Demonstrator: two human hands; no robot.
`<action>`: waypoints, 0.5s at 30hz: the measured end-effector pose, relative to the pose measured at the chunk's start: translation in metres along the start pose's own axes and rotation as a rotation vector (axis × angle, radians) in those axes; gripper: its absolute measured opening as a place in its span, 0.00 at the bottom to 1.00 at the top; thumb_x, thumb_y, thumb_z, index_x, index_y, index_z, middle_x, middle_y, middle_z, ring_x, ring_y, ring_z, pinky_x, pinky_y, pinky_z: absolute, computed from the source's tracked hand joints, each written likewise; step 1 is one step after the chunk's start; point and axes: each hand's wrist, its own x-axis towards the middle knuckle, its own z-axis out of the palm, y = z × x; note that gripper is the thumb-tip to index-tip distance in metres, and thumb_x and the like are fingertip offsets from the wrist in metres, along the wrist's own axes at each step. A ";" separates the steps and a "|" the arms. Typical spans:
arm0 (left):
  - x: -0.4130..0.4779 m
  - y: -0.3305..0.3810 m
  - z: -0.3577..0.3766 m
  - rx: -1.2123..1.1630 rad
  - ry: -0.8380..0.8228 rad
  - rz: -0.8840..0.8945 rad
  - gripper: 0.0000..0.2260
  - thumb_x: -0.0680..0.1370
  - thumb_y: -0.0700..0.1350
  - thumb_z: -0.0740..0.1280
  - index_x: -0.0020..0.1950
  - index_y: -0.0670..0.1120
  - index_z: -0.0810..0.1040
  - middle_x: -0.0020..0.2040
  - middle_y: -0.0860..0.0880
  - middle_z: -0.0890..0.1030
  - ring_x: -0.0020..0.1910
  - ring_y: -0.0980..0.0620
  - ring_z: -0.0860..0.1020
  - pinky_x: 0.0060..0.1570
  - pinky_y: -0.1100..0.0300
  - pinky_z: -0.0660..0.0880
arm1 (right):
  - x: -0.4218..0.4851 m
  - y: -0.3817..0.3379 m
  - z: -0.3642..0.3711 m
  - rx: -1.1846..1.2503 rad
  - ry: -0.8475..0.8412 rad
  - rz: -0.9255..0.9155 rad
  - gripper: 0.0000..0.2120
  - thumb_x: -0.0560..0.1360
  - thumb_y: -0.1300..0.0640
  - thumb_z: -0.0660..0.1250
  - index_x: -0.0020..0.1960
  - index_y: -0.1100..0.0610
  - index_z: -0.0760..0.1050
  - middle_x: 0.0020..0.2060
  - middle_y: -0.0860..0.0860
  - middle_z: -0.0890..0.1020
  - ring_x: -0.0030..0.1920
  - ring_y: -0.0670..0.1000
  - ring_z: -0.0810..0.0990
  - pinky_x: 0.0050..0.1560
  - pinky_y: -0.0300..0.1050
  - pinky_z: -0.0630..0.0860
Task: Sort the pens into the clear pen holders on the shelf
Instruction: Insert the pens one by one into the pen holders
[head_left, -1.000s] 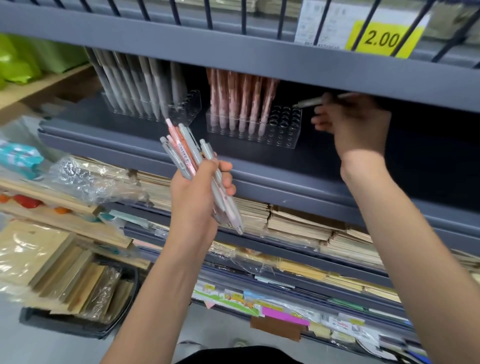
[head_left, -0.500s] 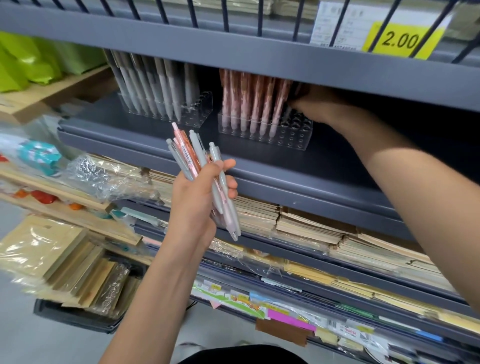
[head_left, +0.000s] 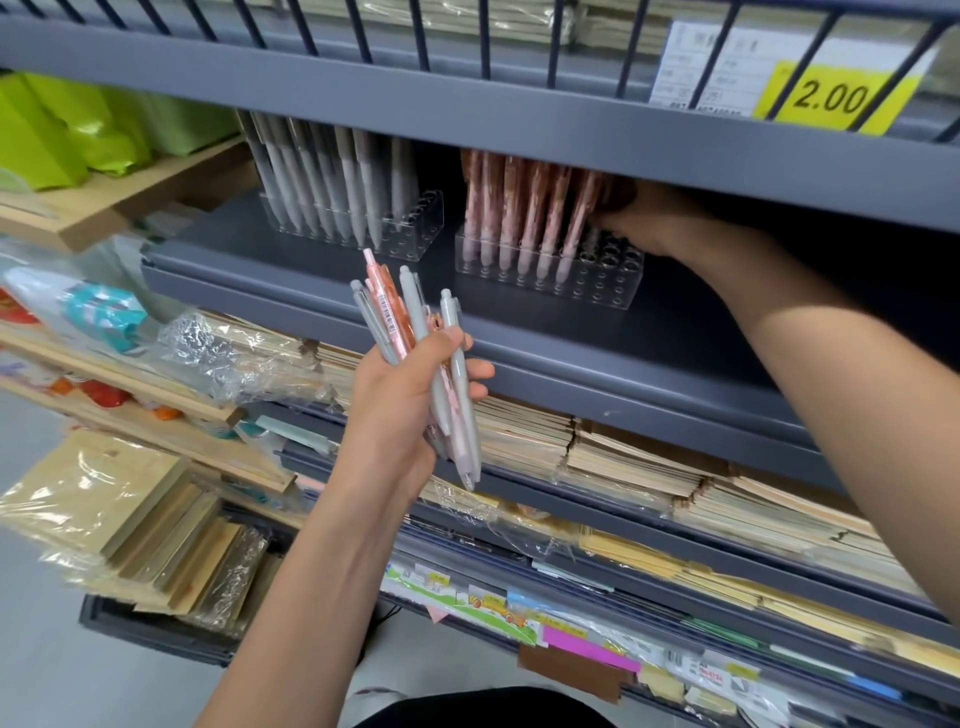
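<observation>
The left hand (head_left: 410, 410) grips a bundle of pens (head_left: 413, 317), grey ones mixed with pink-orange ones, in front of the grey shelf (head_left: 311, 280). Its fingers (head_left: 475, 371) are curled round the barrels and the thumb is pressed across them. The pens lie roughly parallel. Their long axes run steeply up and down, with the clicker ends pointing up and slightly left toward the shelf, and the writing tips pointing down and to the right, below the palm.

Two clear holders stand on the shelf, well apart. In the left holder (head_left: 415, 228) a row of grey pens (head_left: 332, 187) stands tip-down, nearly upright, with the tops reaching under the shelf above. In the right holder (head_left: 597, 283) the pink pens (head_left: 524, 208) stand the same way and fill its left part.

The right hand (head_left: 649, 223) reaches in under the upper shelf, just beside the rightmost pink pens and above the holder's right end. Its fingers sit in shadow against the pens, so I cannot tell whether they hold anything.

A yellow price tag (head_left: 831, 98) reading 2.00 hangs on the rail above.
</observation>
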 end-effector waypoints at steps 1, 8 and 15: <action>0.000 0.000 0.000 0.000 -0.001 0.005 0.13 0.78 0.39 0.70 0.59 0.34 0.77 0.40 0.42 0.83 0.31 0.50 0.82 0.30 0.61 0.78 | -0.001 0.002 -0.001 0.029 -0.008 0.015 0.22 0.79 0.55 0.66 0.71 0.60 0.69 0.69 0.58 0.73 0.67 0.57 0.72 0.67 0.45 0.67; -0.001 -0.003 0.003 0.014 -0.093 0.014 0.05 0.77 0.38 0.70 0.53 0.39 0.79 0.42 0.43 0.86 0.37 0.47 0.85 0.33 0.61 0.80 | -0.060 -0.003 0.007 0.262 0.084 -0.137 0.13 0.73 0.43 0.70 0.42 0.53 0.80 0.34 0.43 0.83 0.35 0.41 0.78 0.38 0.36 0.73; -0.004 -0.002 0.012 0.034 -0.192 -0.008 0.09 0.79 0.38 0.68 0.58 0.36 0.78 0.44 0.42 0.86 0.38 0.45 0.86 0.34 0.59 0.81 | -0.088 -0.020 0.028 0.422 -0.362 -0.191 0.10 0.70 0.43 0.74 0.47 0.47 0.83 0.43 0.43 0.85 0.45 0.39 0.81 0.41 0.40 0.76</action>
